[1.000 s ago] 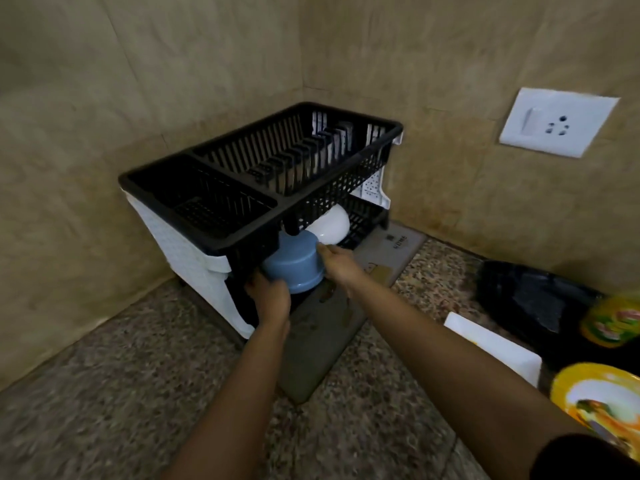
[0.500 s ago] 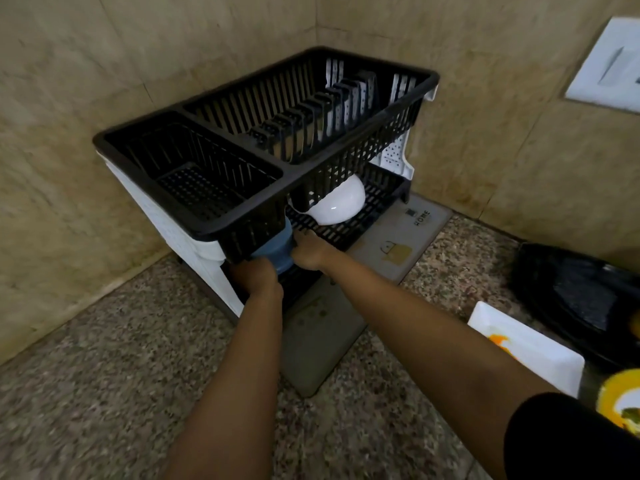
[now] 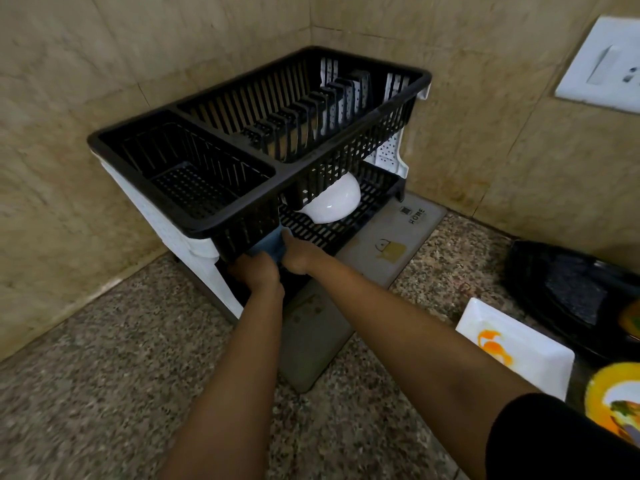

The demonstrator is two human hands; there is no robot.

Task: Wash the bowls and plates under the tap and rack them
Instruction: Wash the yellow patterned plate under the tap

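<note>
Our left grip point(image 3: 258, 271) and right grip point(image 3: 299, 258) clasp a blue bowl point(image 3: 268, 244) between them, under the top tier of the black rack point(image 3: 349, 154). A white bowl point(image 3: 329, 202) sits just beyond.

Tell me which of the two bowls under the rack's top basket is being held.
The round blue bowl, gripped by the left hand and right hand; the glossy white bowl sits untouched behind it.

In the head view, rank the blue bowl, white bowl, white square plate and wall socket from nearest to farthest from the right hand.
1. Blue bowl: in the right hand, under the top basket.
2. White bowl: on the lower shelf, just beyond.
3. White square plate: on the counter, right.
4. Wall socket: high on the right wall.
</note>
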